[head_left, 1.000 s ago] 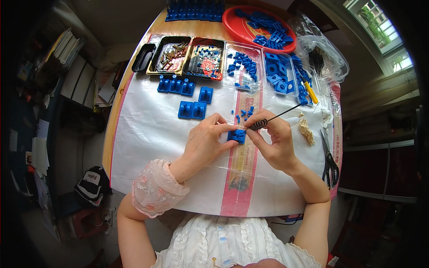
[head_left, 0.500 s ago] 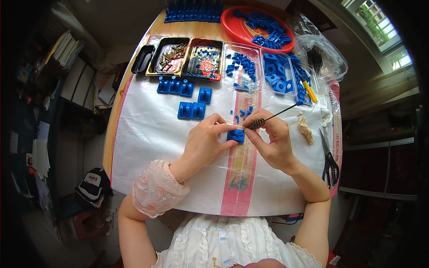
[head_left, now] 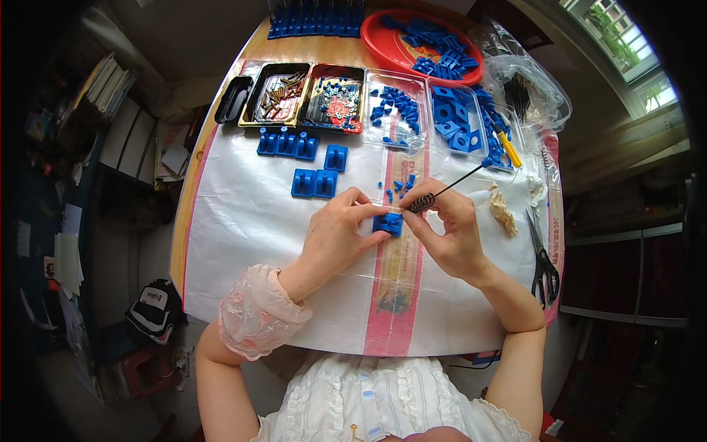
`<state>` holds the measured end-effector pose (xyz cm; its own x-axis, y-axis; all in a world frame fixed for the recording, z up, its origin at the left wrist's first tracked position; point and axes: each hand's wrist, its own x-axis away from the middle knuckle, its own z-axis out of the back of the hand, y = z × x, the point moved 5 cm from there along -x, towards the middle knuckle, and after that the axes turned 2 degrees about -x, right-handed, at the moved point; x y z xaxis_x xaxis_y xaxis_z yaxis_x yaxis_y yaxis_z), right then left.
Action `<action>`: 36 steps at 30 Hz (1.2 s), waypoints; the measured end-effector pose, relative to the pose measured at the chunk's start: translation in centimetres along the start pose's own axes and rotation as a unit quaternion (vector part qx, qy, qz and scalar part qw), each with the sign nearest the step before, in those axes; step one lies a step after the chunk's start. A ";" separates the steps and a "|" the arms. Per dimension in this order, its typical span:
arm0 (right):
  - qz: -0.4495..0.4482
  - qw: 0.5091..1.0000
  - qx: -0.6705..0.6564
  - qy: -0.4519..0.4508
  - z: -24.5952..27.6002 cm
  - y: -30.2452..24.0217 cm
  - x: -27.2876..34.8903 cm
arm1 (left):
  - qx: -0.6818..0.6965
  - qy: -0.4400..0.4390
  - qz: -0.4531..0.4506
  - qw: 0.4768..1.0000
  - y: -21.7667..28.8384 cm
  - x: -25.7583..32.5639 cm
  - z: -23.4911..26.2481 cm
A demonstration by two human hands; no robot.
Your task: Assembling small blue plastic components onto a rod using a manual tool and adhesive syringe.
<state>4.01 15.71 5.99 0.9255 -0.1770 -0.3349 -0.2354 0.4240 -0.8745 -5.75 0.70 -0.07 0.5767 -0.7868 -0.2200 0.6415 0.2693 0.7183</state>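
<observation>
Blue plastic block (head_left: 387,223) remains pinched in the left hand (head_left: 340,234) above the table (head_left: 243,221) while the right hand (head_left: 448,228), closed on a thin black tool (head_left: 442,193), holds position unchanged, indicating continued insertion work.

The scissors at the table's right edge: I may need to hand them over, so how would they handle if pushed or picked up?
The scissors lie flat, so they would probably slide, not roll. Metal blades suggest stiffness and some weight.
</observation>
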 end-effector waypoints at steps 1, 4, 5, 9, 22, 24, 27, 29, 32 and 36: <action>0.001 1.000 -0.003 0.015 0.0 0.1 -0.1 | 0.000 -0.002 0.001 1.000 0.0 0.0 0.0; 0.003 1.000 -0.003 0.025 -0.1 0.1 -0.2 | -0.002 -0.003 0.008 1.000 0.2 0.0 0.2; 0.003 1.000 -0.001 0.024 0.0 0.0 -0.2 | -0.002 -0.003 0.008 1.000 0.2 0.0 0.2; -0.002 1.000 -0.008 0.030 -0.1 0.0 -0.2 | -0.004 -0.003 0.008 1.000 0.2 0.0 0.1; 0.002 0.999 -0.022 0.031 -0.3 0.1 -0.2 | -0.004 0.000 0.005 1.000 0.1 0.0 0.1; 0.001 0.999 -0.020 0.037 -0.2 0.2 -0.2 | -0.001 0.001 0.008 1.000 0.1 0.0 0.0; -0.001 0.999 -0.005 0.034 0.0 0.2 -0.1 | -0.004 -0.002 0.010 1.000 0.1 0.0 0.1; 0.001 1.000 0.004 0.026 0.0 0.1 -0.1 | -0.008 -0.005 0.012 1.000 0.2 0.0 0.2; 0.000 1.000 -0.012 0.014 -0.2 -0.1 -0.1 | -0.005 -0.005 0.011 1.000 0.1 -0.1 0.1; -0.006 1.000 -0.021 0.020 -0.2 0.0 -0.2 | -0.002 -0.007 0.017 1.000 0.2 -0.1 0.1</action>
<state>3.79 15.55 5.99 0.9159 -0.2175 -0.3373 -0.2371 0.3850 -0.8920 -5.71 0.73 0.20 0.5908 -0.7851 -0.1860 0.6236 0.2981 0.7227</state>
